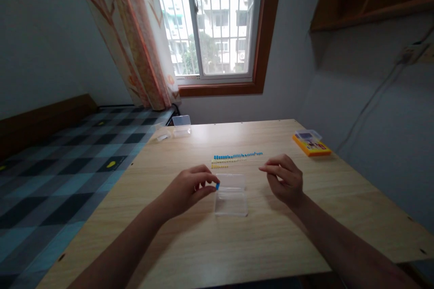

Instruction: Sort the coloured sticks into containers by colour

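Observation:
A small blue piece (217,186) is pinched between the thumb and forefinger of my left hand (190,189), at the left side of a clear plastic box (231,203). The box lies on the table with its lid opened away from me. Just behind it are rows of tiny pieces: a long blue row (237,156), a pale yellow row (228,161) and a short orange-yellow row (219,167). To the right of the box, my right hand (285,178) hovers with loosely bent fingers, its forefinger pointing left. Nothing shows in it.
An orange box (312,148) with a clear lidded case (308,135) on top sits at the table's right edge. Other clear boxes (182,127) stand at the far left corner. A checked bed (84,158) adjoins the wooden table (190,244) on the left.

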Demonstrator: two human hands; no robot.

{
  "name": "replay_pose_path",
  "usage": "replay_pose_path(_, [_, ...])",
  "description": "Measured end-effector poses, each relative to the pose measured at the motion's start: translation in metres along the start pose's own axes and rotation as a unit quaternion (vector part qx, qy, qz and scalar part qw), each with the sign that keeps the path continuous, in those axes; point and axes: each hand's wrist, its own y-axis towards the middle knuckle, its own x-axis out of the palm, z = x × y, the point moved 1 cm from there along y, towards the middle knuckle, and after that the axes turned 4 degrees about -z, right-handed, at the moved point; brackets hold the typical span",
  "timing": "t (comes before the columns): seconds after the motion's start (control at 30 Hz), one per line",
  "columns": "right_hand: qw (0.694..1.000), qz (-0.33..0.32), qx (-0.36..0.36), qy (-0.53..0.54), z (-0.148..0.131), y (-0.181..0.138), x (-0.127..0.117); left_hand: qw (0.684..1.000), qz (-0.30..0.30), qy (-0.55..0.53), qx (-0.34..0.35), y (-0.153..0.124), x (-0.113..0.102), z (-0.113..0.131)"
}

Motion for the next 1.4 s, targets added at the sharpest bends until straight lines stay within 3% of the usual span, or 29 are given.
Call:
replay_pose_path(0.03, [1.0,-0.009,-0.008,0.01,-0.005,-0.001,0.001,0.998,-0.052,0.045,-0.003,-0.002,0.008,0.006])
replay_pose_path(0.13, [0.996,-0.057,-0.027,0.056,-0.017,-0.004,0.007,0.991,-0.102,0.081,-0.022,-0.005,0.032,0.007])
replay_pose_path(0.27, [0.975,-0.183,-0.041,0.121,-0.027,-0.011,0.017,0.984,-0.125,0.11,-0.07,-0.005,0.054,-0.004])
replay_pose_path(0.43, [0.922,-0.365,-0.018,0.131,-0.033,-0.019,0.028,0.973,-0.13,0.129,-0.137,-0.003,0.063,-0.008])
replay_pose_path(0.63, [0.883,-0.462,0.016,0.086,-0.033,-0.031,0.038,0.965,-0.131,0.13,-0.186,0.001,0.066,0.002])
replay_pose_path(0.83, [0.851,-0.522,0.038,0.053,-0.031,-0.032,0.04,0.963,-0.137,0.118,-0.201,0.002,0.066,0.007])
replay_pose_path(1.1, [0.838,-0.543,0.034,0.046,-0.029,-0.027,0.034,0.976,-0.125,0.089,-0.156,-0.012,0.045,0.001])
replay_pose_path(1.27, [0.836,-0.546,0.041,0.039,-0.03,-0.023,0.032,0.981,-0.141,0.075,-0.111,-0.013,0.056,-0.006])
replay_pose_path(1.4, [0.839,-0.54,0.057,0.044,-0.032,-0.022,0.032,0.989,-0.109,0.037,-0.095,-0.011,0.06,-0.011])
